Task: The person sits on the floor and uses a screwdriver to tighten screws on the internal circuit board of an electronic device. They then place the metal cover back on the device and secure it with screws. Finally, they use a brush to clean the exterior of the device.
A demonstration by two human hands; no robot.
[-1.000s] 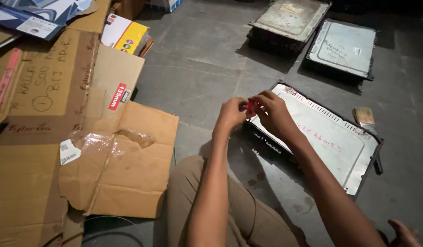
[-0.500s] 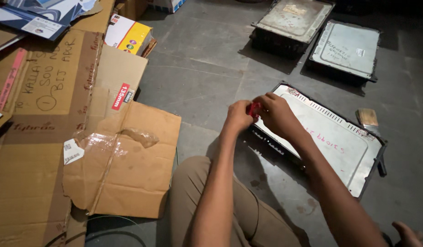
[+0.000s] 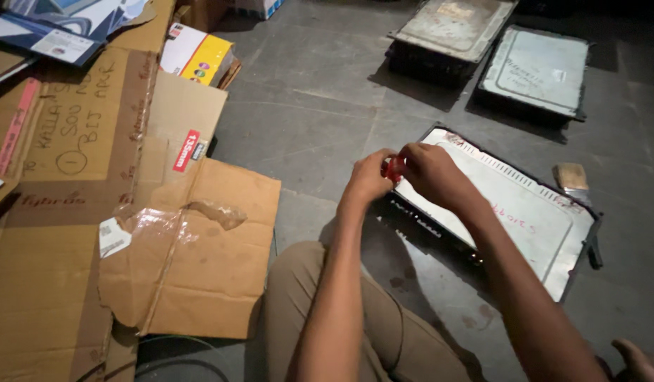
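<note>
Your left hand (image 3: 367, 178) and right hand (image 3: 426, 170) meet over the near corner of a flat grey metal case (image 3: 511, 212) on the grey concrete floor (image 3: 306, 120), fingers of both pinched on a small red object (image 3: 394, 168). Flattened brown cardboard (image 3: 79, 233) with a red label (image 3: 187, 150) lies left; a white-and-yellow box (image 3: 199, 53) sits beyond it.

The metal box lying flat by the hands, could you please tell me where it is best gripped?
Probably by its two long edges, one hand on each side. The metal box lies flat on the floor, broad lid up, so there is nothing to pinch on top. Both hands, left and right, hold a small red thing.
</note>
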